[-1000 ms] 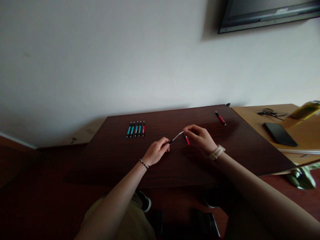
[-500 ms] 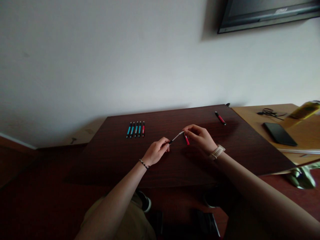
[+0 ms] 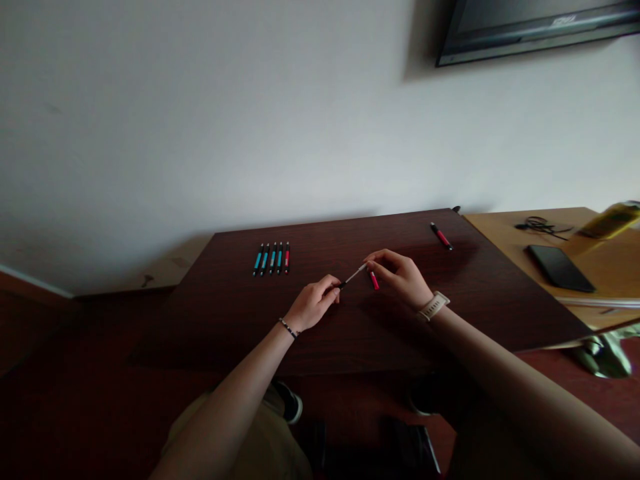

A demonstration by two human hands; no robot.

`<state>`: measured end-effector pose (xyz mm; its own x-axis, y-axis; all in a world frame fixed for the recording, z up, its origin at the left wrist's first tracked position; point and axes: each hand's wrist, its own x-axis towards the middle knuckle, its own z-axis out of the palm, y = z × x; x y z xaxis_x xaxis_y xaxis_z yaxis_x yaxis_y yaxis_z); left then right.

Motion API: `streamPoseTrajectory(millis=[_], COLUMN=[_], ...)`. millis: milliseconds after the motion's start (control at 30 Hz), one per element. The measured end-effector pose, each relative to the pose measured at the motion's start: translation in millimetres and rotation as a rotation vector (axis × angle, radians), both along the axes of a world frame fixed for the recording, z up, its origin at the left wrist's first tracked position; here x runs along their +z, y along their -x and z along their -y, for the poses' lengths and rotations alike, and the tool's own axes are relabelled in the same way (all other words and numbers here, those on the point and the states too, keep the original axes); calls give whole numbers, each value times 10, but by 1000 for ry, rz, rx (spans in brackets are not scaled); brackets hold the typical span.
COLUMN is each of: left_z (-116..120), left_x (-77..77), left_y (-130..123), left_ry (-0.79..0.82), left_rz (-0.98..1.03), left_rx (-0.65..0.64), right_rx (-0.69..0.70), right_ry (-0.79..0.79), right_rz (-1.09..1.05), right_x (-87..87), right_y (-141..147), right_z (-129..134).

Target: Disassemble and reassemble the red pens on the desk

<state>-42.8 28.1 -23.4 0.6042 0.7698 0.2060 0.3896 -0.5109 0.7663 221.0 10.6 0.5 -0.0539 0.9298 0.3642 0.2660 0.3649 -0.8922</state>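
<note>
My left hand (image 3: 314,303) is closed on the black part of a pen (image 3: 342,286) above the dark table. A thin pen refill (image 3: 355,274) runs from that black part up to my right hand (image 3: 400,277), whose thumb and fingertips pinch its pale upper end. On the table just below my right fingers lies a red pen barrel (image 3: 375,281), partly covered by them. To the left, several blue-and-black pens (image 3: 265,260) form a neat row, with a red-and-black pen (image 3: 287,259) at its right end.
Another red-and-black pen (image 3: 441,236) lies near the far right of the dark table (image 3: 240,320). A lighter table (image 3: 580,260) adjoins it, bearing a black phone (image 3: 560,268), a coiled cable (image 3: 537,225) and a yellow object (image 3: 610,220). A screen (image 3: 540,33) hangs on the wall.
The refill shows slightly shorter between my hands, its pale end a little closer to my left hand. Everything else stays in place.
</note>
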Motion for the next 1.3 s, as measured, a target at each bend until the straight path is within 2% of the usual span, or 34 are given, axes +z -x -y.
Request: streamPoseTrajectory(millis=[300, 700, 767, 933, 1000, 1167, 1300], left_z=[4, 10, 13, 14, 15, 24, 33], left_x=[3, -29, -25, 3, 10, 11, 32], left_y=[-1, 8, 4, -11, -15, -22, -25], left_ry=[7, 15, 22, 34, 33, 32, 25], left_rz=[5, 21, 36, 59, 59, 64, 63], left_rx=[0, 2, 0, 0, 1, 0, -5], right_rx=[-26, -63, -102, -161, -171, -216, -196], right_ry=[-2, 56, 24, -156, -210, -236, -233], right_rz=[8, -157, -71, 429, 557, 687, 746], right_x=[18, -30, -69, -232, -297, -398, -449], right_y=[-10, -57, -83, -92, -70, -29, -26], right_z=[1, -46, -74, -135, -160, -251, -293])
